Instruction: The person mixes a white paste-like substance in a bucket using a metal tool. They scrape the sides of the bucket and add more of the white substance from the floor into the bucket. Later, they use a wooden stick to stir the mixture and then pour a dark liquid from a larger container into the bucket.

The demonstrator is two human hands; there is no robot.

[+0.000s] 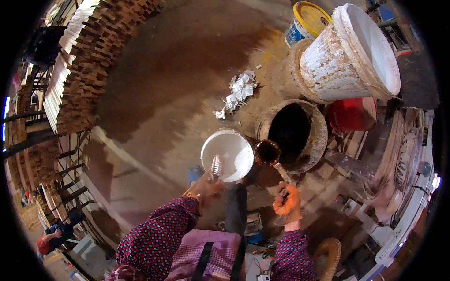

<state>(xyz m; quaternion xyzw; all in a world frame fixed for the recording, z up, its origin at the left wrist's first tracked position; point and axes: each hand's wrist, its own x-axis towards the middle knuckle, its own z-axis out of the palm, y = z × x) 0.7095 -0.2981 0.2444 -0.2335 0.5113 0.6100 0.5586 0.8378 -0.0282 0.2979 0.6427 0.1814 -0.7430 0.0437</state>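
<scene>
My right hand (287,205), in an orange glove, is closed around the handle of a ladle. The round bowl of the ladle (268,152), coated dark brown, is between a white bucket (240,159) and a larger crusted pail (320,136) with a dark inside. My left hand (205,191) is at the near rim of the white bucket and partly blurred. A tan strip and a pale ridged piece (216,166) reach from it over the bucket's opening; what kind of thing this is I cannot make out. The bucket's inside looks white.
A big paint-smeared tub (323,68) stands at the far right, near a bucket with a yellow lid (311,18) and a red bucket (349,114). Crumpled white scraps (241,89) lie on the floor. Stacked wood strips (89,65) fill the left. A person (49,239) is at far lower left.
</scene>
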